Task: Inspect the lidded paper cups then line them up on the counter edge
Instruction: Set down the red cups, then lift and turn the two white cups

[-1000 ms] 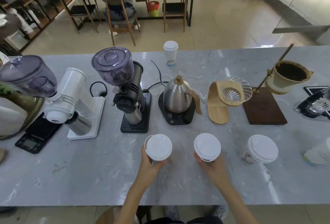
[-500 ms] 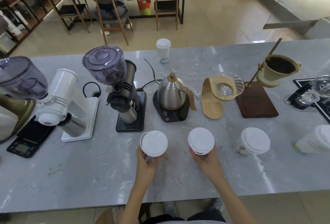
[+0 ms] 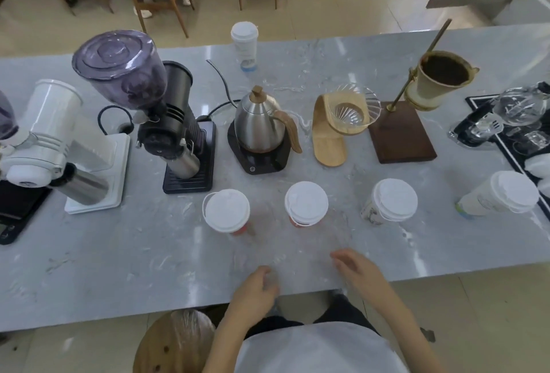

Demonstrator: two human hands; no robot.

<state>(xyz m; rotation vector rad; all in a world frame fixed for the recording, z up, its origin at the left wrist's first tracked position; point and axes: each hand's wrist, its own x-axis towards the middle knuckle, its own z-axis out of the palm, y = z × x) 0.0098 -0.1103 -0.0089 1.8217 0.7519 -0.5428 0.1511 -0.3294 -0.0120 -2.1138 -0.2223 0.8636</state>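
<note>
While both hands hover empty at the counter's [image 3: 89,268] near edge, left hand [image 3: 253,292] loosely curled, right hand [image 3: 357,268] half-open, cup [image 3: 384,206] print stays unreadable.

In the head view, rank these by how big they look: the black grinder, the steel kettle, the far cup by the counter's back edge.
1. Black grinder, largest.
2. Steel kettle.
3. Far cup, smallest, though distance shrinks it.

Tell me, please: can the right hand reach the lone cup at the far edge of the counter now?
Probably not easily: the right hand is at the near edge, and the kettle stands between it and the far cup.
</note>
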